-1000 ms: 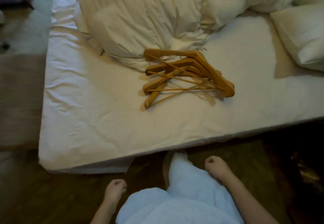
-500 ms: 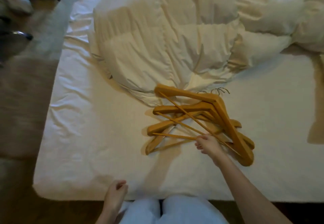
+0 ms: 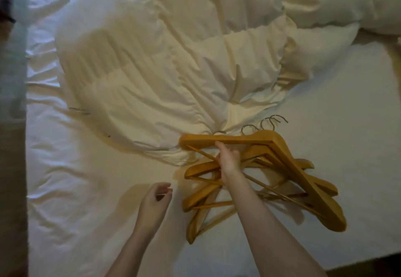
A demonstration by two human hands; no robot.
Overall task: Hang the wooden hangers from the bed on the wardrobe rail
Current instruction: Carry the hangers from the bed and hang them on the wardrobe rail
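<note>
A pile of several wooden hangers (image 3: 288, 168) with metal hooks (image 3: 274, 120) lies on the white bed sheet (image 3: 347, 125), at the foot of a crumpled duvet. My right hand (image 3: 229, 160) reaches into the pile, its fingers curled around the left arm of the top hanger (image 3: 230, 141). My left hand (image 3: 155, 200) hovers over the sheet just left of the pile, fingers loosely bent and holding nothing. No wardrobe or rail is in view.
A bulky white duvet (image 3: 162, 59) covers the upper half of the bed. The bed's left edge and a grey rug (image 3: 12, 168) run down the left side. Dark floor (image 3: 368, 270) shows at the bottom right corner.
I have leaned in over the bed. My right hand moved from the lower bars up to the top hanger's arm and closed on it. My left hand rose from the bed edge toward the pile.
</note>
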